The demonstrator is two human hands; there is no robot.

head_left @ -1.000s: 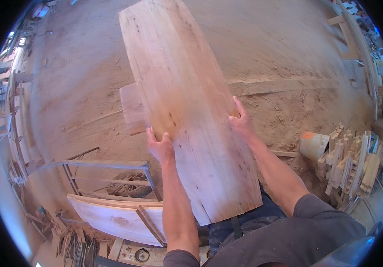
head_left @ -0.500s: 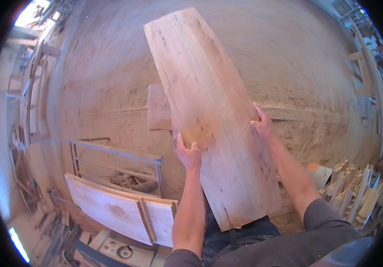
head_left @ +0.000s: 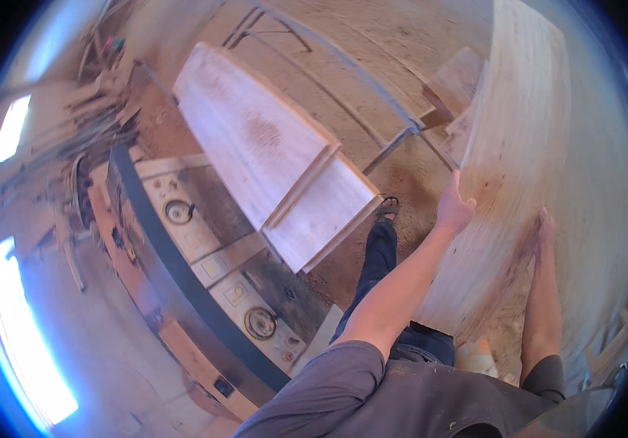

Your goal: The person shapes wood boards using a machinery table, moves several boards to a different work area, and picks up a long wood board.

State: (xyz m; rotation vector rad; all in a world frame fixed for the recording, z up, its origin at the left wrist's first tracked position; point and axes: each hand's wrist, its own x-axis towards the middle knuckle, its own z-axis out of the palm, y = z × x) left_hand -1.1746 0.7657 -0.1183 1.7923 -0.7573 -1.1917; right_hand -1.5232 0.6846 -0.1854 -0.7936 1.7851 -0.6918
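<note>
A long, wide wooden board (head_left: 507, 157) slants up from my waist toward the upper right, held in both hands. My left hand (head_left: 457, 206) grips its left edge, thumb on the upper face and the other fingers mostly hidden beneath. At the opposite edge, my right hand (head_left: 545, 228) is closed on the board, its fingers largely out of sight. The board has pale grain with a darker brown streak near the right hand. Left of it lies a stack of pale boards (head_left: 255, 139) with sawdust on top.
A machine (head_left: 215, 270) with dials and a dark curved edge stands at lower left. Beyond the stack runs a metal frame (head_left: 343, 69). Shorter wood pieces (head_left: 456, 84) sit behind the held board. Scrap wood (head_left: 95, 120) is piled at far left. Sawdust covers the floor.
My view has swung left, so the stack and machine now show more fully. The board stays in both hands and now appears farther right in view.
</note>
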